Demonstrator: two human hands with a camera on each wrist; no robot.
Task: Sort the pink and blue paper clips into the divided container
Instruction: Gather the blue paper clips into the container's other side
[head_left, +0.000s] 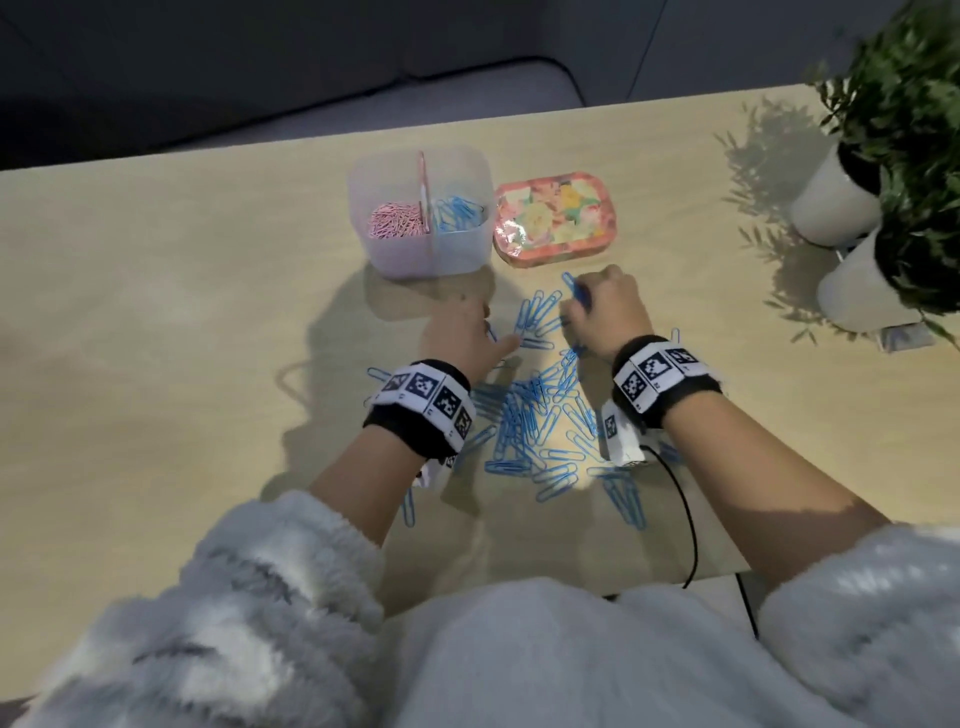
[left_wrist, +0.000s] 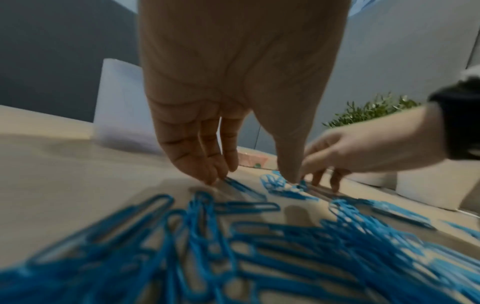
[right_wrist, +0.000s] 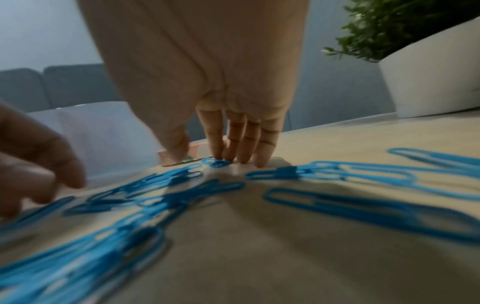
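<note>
A loose heap of blue plastic-coated paper clips (head_left: 540, 421) lies on the pale wooden table (head_left: 182, 322), nearest the person, between and behind both wrists. Left hand (head_left: 460, 332): fingers extended downward, fingertips (left_wrist: 210, 176) touching the table among scattered clips, nothing grasped. Right hand (head_left: 605, 312): fingers curled, holding a blue paper clip (head_left: 574, 288) that projects past the knuckles. Beyond the left hand stands the translucent divided plastic container (head_left: 421, 260); pink paper clips (head_left: 395, 221) fill its left compartment, blue ones its right. Just beside it, beyond the right hand, sits a floral pink tin (head_left: 550, 218).
</note>
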